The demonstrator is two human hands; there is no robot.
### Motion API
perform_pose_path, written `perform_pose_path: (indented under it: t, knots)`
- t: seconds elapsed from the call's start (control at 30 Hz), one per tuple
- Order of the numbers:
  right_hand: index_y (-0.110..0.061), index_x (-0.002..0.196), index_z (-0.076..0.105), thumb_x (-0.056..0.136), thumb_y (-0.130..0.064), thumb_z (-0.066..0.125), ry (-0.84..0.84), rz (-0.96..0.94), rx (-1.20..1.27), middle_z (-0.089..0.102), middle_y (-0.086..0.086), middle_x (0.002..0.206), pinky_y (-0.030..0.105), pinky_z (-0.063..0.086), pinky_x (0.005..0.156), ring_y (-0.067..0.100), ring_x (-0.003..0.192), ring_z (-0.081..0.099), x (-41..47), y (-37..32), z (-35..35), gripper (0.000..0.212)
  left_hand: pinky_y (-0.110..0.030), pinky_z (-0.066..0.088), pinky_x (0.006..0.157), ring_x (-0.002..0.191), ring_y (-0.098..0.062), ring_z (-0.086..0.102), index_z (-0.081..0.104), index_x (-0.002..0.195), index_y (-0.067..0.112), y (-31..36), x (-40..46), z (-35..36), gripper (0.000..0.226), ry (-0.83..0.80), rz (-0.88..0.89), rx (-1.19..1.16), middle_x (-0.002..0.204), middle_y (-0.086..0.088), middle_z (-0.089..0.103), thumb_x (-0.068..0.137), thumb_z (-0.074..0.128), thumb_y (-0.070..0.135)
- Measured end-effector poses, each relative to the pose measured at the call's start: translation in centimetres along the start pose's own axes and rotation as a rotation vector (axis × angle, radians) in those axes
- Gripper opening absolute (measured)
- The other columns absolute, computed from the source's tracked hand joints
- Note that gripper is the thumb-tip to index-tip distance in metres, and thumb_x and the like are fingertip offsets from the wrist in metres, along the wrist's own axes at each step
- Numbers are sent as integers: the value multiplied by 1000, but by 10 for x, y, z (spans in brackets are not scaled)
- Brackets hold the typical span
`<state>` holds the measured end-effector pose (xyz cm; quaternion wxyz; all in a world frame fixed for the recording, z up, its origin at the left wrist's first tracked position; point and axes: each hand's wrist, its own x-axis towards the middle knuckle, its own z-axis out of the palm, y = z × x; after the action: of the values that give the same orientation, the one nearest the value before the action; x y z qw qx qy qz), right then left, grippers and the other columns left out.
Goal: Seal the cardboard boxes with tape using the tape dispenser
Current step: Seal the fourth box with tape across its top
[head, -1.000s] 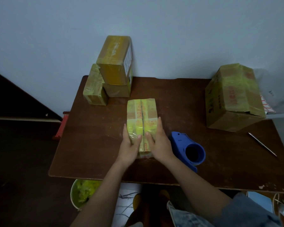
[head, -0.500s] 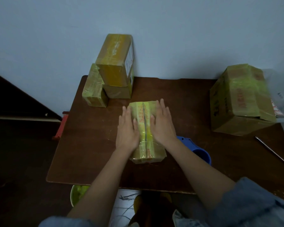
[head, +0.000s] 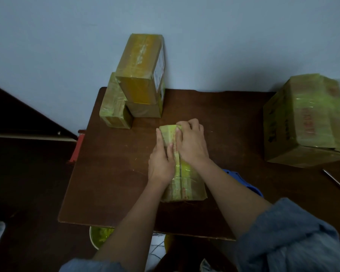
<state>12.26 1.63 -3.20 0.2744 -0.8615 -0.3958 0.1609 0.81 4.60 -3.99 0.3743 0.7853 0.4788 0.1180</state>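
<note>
Pressing flat on the box point(head: 182, 185) near the desk's point(head: 114, 173) front edge, both hands had slid farther toward the far end than half a second before. Left hand point(head: 161, 161) lay along the left half of the top, fingers straight and together, thumb beside the centre seam, holding nothing. Right hand point(head: 191, 143) covered the right half and reached past the left, fingers bent over the far top edge, seeming to curl round it. Near end of the box, wrapped in glossy tape, showed bare between the wrists, more of it uncovered than earlier.

Dispenser point(head: 243, 183), blue, sat just right of the box, mostly hidden behind the right forearm; a second ago had been in full view. Whether touching the box, could not tell.

Stack point(head: 141, 75) of three taped boxes stood at the far left corner, same place as before. Big box point(head: 306, 118) sat at the far right edge, tilted, unchanged apart from view shift. Thin metal rod point(head: 337, 182) lay near the right edge, in front of the big box. Blue sleeves point(head: 289, 236) were pushed up on both arms. Bucket point(head: 98, 235) showed under the front edge.
</note>
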Motion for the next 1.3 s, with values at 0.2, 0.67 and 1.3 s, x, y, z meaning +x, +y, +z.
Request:
perform_pose_path:
  t: [0.2,0.67,1.3]
  knots:
    - [-12,152,34,95,11,40,-141,-2,371,23,-2,160,13,15,112,9,146,21,-29,20,-33,62,-48,46,93,115,-32,56,-8,154,29,8,-4,-5,61,-12,-29,80,133,-11,57,104,23,43]
    - [-19,107,50,88,-49,65,117,472,-52,49,-5,105,25,42,83,12,102,48,-178,107,-42,38,-54,13,119,149,-33,9,-8,154,21,22,-28,-15,84,181,-99,63,163,-10,-6,92,20,70]
    - [-15,118,57,95,-25,61,-240,471,141,57,1,106,37,50,92,19,100,58,-194,120,-88,26,-39,33,112,135,-22,32,32,147,12,39,-105,-34,54,15,204,4,145,-8,31,98,52,20]
